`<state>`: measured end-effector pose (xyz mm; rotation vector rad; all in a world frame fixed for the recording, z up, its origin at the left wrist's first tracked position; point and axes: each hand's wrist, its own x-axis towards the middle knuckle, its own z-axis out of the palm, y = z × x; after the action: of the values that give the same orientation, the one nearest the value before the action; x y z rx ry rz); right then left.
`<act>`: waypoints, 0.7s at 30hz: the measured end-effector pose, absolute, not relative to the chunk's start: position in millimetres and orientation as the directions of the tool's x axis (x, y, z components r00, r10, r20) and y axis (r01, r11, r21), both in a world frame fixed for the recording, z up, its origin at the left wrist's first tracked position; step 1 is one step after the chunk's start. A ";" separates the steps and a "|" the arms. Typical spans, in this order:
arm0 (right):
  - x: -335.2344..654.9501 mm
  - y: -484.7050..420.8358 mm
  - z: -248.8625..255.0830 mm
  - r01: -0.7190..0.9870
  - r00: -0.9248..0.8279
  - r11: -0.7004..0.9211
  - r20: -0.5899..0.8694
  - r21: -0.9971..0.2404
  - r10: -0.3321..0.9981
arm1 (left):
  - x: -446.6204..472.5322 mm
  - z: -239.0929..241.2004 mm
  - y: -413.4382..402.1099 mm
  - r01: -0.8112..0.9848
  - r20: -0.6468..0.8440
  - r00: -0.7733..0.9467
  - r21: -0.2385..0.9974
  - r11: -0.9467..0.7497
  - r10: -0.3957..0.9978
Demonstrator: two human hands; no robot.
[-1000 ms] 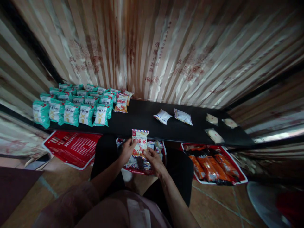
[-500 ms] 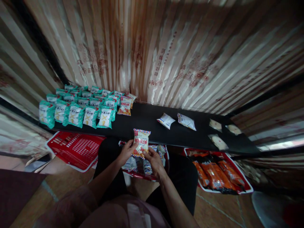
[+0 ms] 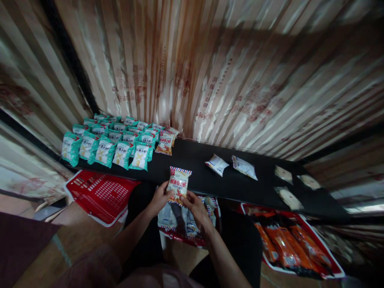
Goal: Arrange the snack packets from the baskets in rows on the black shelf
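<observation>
Between my two hands I hold a snack bag (image 3: 179,182) with a striped top edge and red lettering, upright in front of the black shelf (image 3: 192,160). My left hand (image 3: 160,198) grips its left side, and my right hand (image 3: 194,206) pinches its lower right corner. Two similar snack bags (image 3: 165,143) stand at the back of the shelf, one partly behind the other. To their left, green-and-white snack bags (image 3: 103,151) stand in close rows. Below my hands, a red basket (image 3: 195,241) between my knees holds several more bags.
Two white packets (image 3: 244,167) lie mid-shelf, and three clear packets with pale round contents (image 3: 289,198) lie at its right end. Under the shelf are a red basket (image 3: 99,196) at left and a basket of orange packages (image 3: 285,244) at right. A striped curtain (image 3: 192,72) hangs behind.
My view has shifted, so the shelf and baskets appear lower and mostly further right. Both hands still hold the same snack bag, its front now turned a little more clearly towards me.
</observation>
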<state>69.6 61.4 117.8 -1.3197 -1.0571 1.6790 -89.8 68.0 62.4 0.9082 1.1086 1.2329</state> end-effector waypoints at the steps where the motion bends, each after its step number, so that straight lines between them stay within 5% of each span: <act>1: 68.5 63.4 118.2 -0.050 -0.202 -0.385 -0.368 -0.922 0.908 | -91.6 60.5 69.6 -0.238 -0.139 -0.018 0.962 0.131 0.990; 11: 56.9 90.4 117.3 0.056 -0.204 -0.338 -0.342 -0.939 0.917 | -103.1 62.9 83.6 -0.268 -0.097 -0.070 0.960 0.075 0.993; 21: 39.4 112.5 122.0 0.093 -0.151 -0.314 -0.325 -0.945 0.933 | -107.5 69.4 104.0 -0.079 -0.091 -0.260 0.994 0.073 0.961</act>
<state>39.4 112.5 122.0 -1.4194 -1.2113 1.5449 -107.5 104.0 69.4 0.9585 1.3868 1.3686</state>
